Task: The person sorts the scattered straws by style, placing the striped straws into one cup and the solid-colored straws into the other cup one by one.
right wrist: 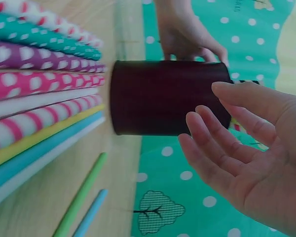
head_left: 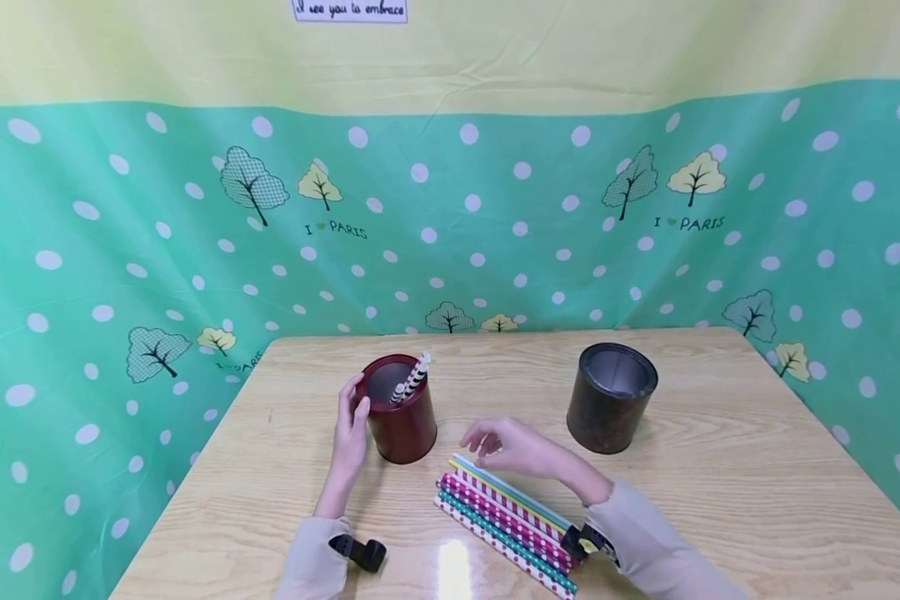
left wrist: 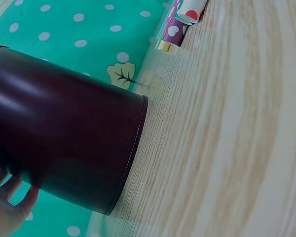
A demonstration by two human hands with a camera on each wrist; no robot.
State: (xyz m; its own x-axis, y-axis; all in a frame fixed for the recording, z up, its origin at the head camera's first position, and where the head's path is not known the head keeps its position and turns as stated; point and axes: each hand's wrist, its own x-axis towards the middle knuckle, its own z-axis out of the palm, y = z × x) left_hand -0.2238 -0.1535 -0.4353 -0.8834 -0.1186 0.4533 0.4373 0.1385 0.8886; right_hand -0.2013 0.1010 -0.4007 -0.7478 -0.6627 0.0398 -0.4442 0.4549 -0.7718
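At a pale wood-grain table [head_left: 232,508] before a green, pale-dotted cloth [head_left: 495,229] printed with trees and topped in yellow, a person's left hand [head_left: 350,437] rests, fingers spread, against the side of a dark red cylindrical can [head_left: 403,429]; black-and-white striped straws [head_left: 414,383] lean inside. The right hand [head_left: 521,450], loosely curved with thumb and fingertips apart, hovers at the far end of a row of striped, dotted and plain straws [head_left: 504,518] on the tabletop. A black open can [head_left: 607,412] stands at right.

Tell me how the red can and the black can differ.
Striped straws stick out of the red can; none show in the black can. The left hand holds the red can; the black can stands untouched. Both are upright, open-topped cylinders on the wooden table.
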